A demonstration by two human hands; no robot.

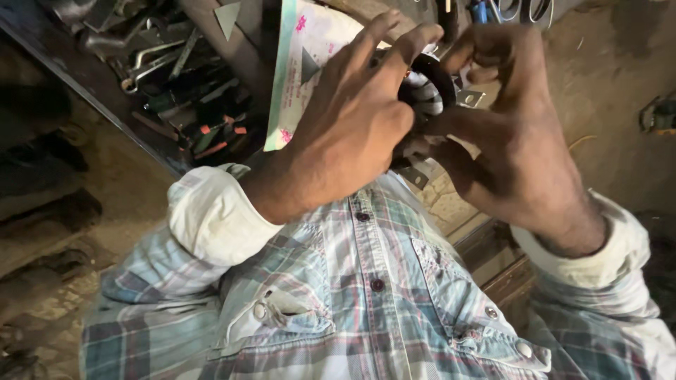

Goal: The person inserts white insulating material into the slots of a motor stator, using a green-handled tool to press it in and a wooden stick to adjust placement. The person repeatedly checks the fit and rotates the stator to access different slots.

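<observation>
Close above our chest, our left hand point(352, 119) and right hand point(517, 134) both grip a dark ring-shaped part point(427, 88) — fingers curled around it — with a paper sheet point(299, 70) and tools point(162, 63) behind.

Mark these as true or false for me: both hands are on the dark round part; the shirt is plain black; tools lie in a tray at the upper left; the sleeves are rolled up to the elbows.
1. Both the left hand and right hand grip the dark round part. True.
2. The shirt is plain black. False: it is a pale plaid.
3. Tools lie in the tray at upper left. True.
4. The sleeves are rolled to the elbows. False: the cuffs reach the wrists.
</observation>
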